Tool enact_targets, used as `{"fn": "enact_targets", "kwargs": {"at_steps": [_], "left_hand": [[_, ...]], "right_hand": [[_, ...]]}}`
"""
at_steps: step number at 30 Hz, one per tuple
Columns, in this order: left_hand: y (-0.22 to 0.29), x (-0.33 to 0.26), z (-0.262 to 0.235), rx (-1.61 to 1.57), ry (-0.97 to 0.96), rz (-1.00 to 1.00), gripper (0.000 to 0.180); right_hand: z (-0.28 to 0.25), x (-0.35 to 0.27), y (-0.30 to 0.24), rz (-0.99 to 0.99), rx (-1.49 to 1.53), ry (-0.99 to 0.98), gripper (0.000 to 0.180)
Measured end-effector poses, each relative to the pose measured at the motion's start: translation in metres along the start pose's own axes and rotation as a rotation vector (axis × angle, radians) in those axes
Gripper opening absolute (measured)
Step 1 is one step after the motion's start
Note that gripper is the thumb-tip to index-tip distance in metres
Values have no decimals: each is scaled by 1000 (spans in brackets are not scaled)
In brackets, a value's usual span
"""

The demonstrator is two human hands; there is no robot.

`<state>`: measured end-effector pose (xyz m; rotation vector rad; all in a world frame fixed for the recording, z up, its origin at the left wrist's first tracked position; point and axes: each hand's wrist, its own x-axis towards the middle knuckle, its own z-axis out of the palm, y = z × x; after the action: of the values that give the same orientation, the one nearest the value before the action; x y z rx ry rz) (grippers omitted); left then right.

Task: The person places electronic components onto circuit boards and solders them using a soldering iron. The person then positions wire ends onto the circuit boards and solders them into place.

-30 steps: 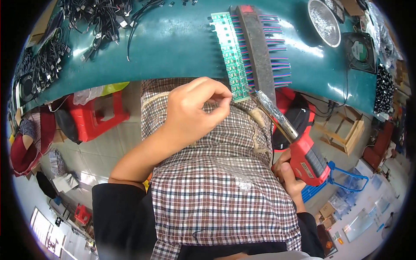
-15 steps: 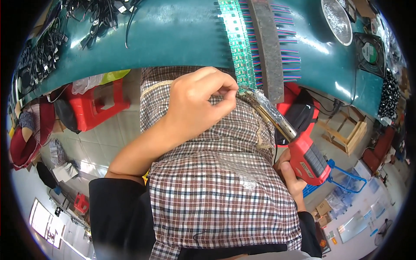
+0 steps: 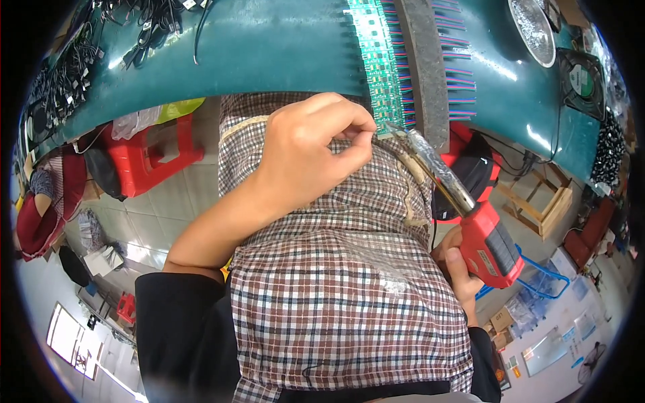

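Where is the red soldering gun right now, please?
In the head view, the soldering gun is right of centre in the right hand, its tip near the green circuit board's lower end.

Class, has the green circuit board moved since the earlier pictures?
No; the green circuit board keeps its place beside the grey bar; the view shifted.

Circuit boards (image 3: 383,74) on the table (image 3: 275,57), left of a bar (image 3: 428,77); cables (image 3: 153,32) farther left, bowl (image 3: 549,62) at right
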<state>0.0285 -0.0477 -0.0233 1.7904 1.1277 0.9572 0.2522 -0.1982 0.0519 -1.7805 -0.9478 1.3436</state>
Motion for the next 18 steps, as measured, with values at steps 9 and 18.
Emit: {"fn": "enact_targets", "kwargs": {"at_steps": [9,18], "left_hand": [[0,-1,0,8,-8,-4,11],[-1,-2,1,10,-9,-5,10]], "right_hand": [[1,-5,3,59,-2,65,21],[0,-5,4,92,7,30,21]]}}
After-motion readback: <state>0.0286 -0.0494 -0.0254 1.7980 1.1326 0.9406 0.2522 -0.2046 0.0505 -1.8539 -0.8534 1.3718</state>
